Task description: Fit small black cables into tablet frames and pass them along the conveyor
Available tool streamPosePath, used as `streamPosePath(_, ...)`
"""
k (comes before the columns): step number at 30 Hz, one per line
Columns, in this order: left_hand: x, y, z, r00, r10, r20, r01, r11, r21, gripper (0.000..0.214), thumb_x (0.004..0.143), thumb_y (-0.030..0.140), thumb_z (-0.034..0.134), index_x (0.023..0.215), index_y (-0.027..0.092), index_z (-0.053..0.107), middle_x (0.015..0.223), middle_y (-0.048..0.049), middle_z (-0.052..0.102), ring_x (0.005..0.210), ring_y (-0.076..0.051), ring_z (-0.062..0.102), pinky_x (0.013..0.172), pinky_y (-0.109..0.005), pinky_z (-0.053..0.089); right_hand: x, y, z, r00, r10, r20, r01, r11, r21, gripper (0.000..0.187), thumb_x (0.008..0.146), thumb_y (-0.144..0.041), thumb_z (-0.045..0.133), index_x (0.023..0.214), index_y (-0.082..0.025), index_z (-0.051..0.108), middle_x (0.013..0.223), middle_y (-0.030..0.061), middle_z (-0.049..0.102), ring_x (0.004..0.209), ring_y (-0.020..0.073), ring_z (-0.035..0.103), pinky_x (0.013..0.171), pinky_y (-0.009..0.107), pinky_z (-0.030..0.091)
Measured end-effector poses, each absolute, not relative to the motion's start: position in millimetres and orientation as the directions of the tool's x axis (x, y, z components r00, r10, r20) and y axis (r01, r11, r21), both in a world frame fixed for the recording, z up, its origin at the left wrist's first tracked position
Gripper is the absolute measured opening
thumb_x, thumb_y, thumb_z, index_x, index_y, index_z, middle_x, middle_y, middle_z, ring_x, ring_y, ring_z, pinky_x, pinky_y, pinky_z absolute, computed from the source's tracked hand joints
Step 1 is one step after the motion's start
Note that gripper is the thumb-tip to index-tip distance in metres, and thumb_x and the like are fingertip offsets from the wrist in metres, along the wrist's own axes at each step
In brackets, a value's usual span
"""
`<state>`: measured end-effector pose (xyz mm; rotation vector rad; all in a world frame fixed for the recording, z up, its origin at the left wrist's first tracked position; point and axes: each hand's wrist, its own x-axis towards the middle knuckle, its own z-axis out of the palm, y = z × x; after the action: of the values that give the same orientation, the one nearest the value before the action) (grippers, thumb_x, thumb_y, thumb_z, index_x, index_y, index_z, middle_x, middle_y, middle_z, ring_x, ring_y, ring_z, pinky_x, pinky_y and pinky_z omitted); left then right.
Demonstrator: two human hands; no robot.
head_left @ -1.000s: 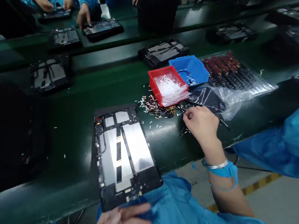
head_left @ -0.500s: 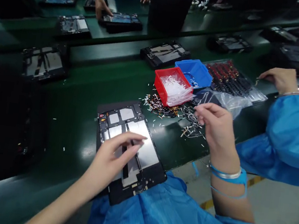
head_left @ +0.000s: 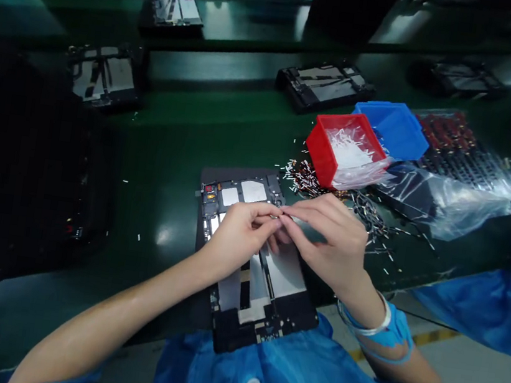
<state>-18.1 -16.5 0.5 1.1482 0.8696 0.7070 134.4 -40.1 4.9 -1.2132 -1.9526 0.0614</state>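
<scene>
An opened tablet (head_left: pixel 289 277) with silver battery plates and dark circuit parts lies at the bench's front edge, over my lap. Above its upper right part, my left hand (head_left: pixel 248 231) and my right hand (head_left: pixel 331 239) meet at the fingertips. Both are closed in a pinch, and whatever they pinch is too small to make out. A blue band and a metal bracelet circle my right wrist. Just beyond my right hand lie a heap of small white-tipped pieces (head_left: pixel 302 176) and a tangle of thin dark cables (head_left: pixel 372 216).
Behind the heap stand a red bin (head_left: pixel 321 153) of white bits and a blue bin (head_left: pixel 399 132). Plastic bags (head_left: pixel 456 205) with dark and red strips lie to the right. More opened tablets (head_left: pixel 103 77) sit farther back. A blue sleeve (head_left: pixel 495 305) shows at right.
My right hand has moved left from beside the cables to my left hand, and their fingertips now meet. The view has shifted, so the co-workers' hands are out of sight.
</scene>
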Motion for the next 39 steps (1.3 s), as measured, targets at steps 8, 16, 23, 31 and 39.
streamPosePath(8, -26, -9, -3, 0.505, 0.821, -0.267, 0.031, 0.292, 0.956, 0.026, 0.086, 0.011, 0.046, 0.102, 0.012, 0.066, 0.084, -0.0081, 0.072, 0.059, -0.014, 0.066, 0.044, -0.021, 0.046, 161, -10, 14, -0.139, 0.777, 0.614, 0.888, 0.372, -0.27, 0.016, 0.086, -0.019, 0.056, 0.076, -0.022, 0.067, 0.069, 0.0035, 0.07, 0.065, 0.0173, 0.063, 0.061, 0.032, 0.047)
streamPosePath(16, -28, 1, -3, 0.444, 0.811, -0.382, 0.013, 0.42, 0.907, 0.016, 0.085, 0.013, 0.053, 0.073, 0.01, 0.063, 0.07, -0.0066, 0.069, 0.049, -0.011, 0.064, 0.034, -0.014, 0.039, 154, -12, 10, -0.364, 0.685, 0.631, 0.826, 0.551, -0.121, 0.01, 0.086, -0.016, 0.059, 0.087, -0.022, 0.068, 0.085, 0.004, 0.075, 0.077, 0.0183, 0.065, 0.071, 0.034, 0.052)
streamPosePath(23, -29, -4, -1, 0.49, 0.85, -0.192, 0.13, 0.147, 0.981, 0.027, 0.086, 0.001, 0.046, 0.082, 0.013, 0.07, 0.056, 0.0023, 0.063, 0.045, -0.006, 0.056, 0.041, -0.012, 0.041, 127, -25, 0, -0.434, 0.646, 0.628, 0.759, 0.638, -0.13, 0.009, 0.082, -0.012, 0.061, 0.081, -0.02, 0.065, 0.08, 0.0044, 0.073, 0.071, 0.0168, 0.062, 0.063, 0.029, 0.052)
streamPosePath(31, -30, 2, 5, 0.487, 0.752, -0.445, 0.075, 0.471, 0.879, 0.021, 0.086, 0.003, 0.044, 0.091, 0.006, 0.064, 0.068, -0.0047, 0.069, 0.042, -0.008, 0.06, 0.031, -0.014, 0.036, 190, 4, 16, -0.183, 0.679, 0.711, 0.98, 0.18, 0.081, 0.03, 0.082, -0.017, 0.062, 0.111, -0.015, 0.067, 0.093, 0.015, 0.072, 0.085, 0.0276, 0.064, 0.068, 0.038, 0.047)
streamPosePath(39, -44, -5, 17, 0.636, 0.66, -0.4, 0.124, 0.424, 0.897, 0.016, 0.087, 0.013, 0.049, 0.076, 0.01, 0.061, 0.075, -0.0082, 0.071, 0.049, -0.013, 0.065, 0.034, -0.017, 0.04, 134, -22, 6, -0.532, 0.576, 0.621, 0.688, 0.722, -0.08, 0.014, 0.082, -0.01, 0.062, 0.084, -0.022, 0.069, 0.082, 0.0039, 0.073, 0.076, 0.018, 0.062, 0.065, 0.031, 0.051)
